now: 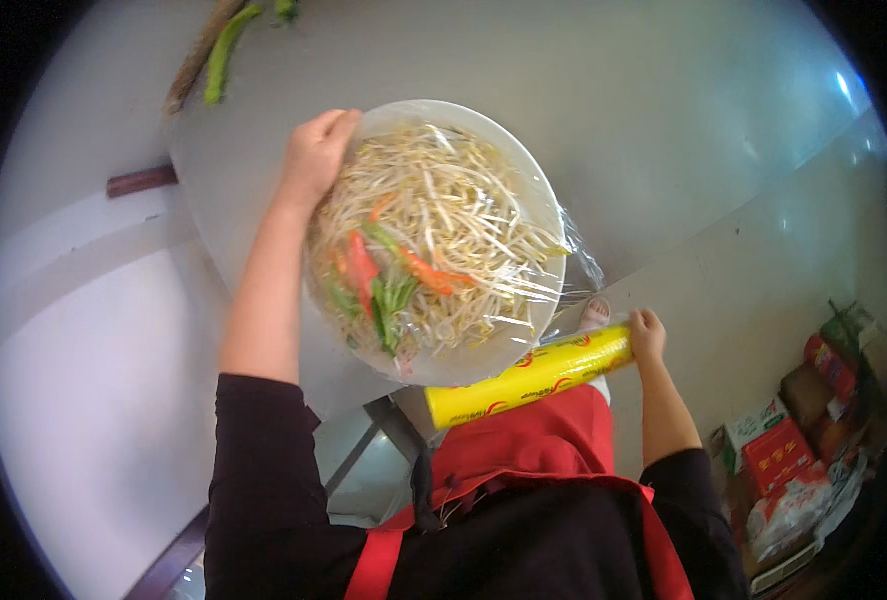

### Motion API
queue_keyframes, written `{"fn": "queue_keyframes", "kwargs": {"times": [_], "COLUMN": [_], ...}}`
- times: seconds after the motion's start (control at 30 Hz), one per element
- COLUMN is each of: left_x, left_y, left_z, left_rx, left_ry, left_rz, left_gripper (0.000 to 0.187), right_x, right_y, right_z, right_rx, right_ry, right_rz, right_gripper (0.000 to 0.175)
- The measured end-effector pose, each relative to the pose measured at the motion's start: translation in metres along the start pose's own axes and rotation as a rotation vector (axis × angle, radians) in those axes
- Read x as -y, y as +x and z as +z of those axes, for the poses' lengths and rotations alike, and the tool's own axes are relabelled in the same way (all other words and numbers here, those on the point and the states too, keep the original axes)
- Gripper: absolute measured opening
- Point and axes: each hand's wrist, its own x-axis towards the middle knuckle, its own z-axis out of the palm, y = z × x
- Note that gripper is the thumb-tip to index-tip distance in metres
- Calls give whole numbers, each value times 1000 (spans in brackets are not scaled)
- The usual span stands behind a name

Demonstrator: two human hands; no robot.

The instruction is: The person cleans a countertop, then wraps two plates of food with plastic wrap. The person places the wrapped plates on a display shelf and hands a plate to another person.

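A white plate [487, 126] piled with bean sprouts [458, 195] is in front of me, with clear cling film stretched over its top. Strips of red, orange and green pepper [391, 289] lie on the near left part of the sprouts. My left hand [322, 154] grips the plate's upper left edge. A yellow roll of cling film [530, 373] slants below the plate's near rim, and my right hand [647, 335] holds its right end. Loose, wrinkled film [582, 251] hangs out past the plate's right side.
Beyond the plate spreads a grey table surface [638, 135]. Green vegetables [224, 56] lie by a brown edge at the upper left. Boxes [779, 456] and plastic bags [792, 514] are heaped on the lower right. I wear a red apron [526, 439].
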Motion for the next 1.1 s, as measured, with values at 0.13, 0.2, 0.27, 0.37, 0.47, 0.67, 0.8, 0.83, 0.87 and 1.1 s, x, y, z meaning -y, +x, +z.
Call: {"fn": "queue_keyframes", "kwargs": {"times": [0.13, 0.2, 0.27, 0.37, 0.47, 0.67, 0.8, 0.83, 0.87, 1.1], "left_x": [-10, -17, -24, -23, -5, 49, 49, 47, 44, 22], "left_y": [-1, 0, 3, 13, 4, -99, -162, -167, -172, -175], "left_z": [-6, -10, -14, -29, -49, -82, -57, -51, -47, -33], "left_rx": [68, 116, 180, 257, 151, -17, 2, -44, -89, -359], "left_ry": [59, 115, 207, 292, 70, -515, -910, -879, -855, -923], "left_rz": [-69, -97, -129, -147, -123, -469, -617, -619, -618, -785], "left_gripper": [36, 39, 40, 38, 37, 29, 31, 30, 30, 25], "right_x": [-1, 19, 46, 103, 160, 270, 351, 368, 385, 497], "right_y": [-11, -13, -21, -32, -59, -151, -220, -235, -247, -244], "right_z": [-80, -119, -155, -195, -228, -328, -387, -394, -397, -368], "right_rx": [-253, -342, -424, -475, -496, -717, -785, -823, -829, -795], "right_ry": [-81, -136, -197, -463, -740, -977, -650, -669, -630, -566], "right_rz": [-8, -74, -195, -365, -612, -712, -789, -864, -928, -1309], "right_gripper": [28, 26, 24, 21, 17, 16, 18, 19, 20, 21]}}
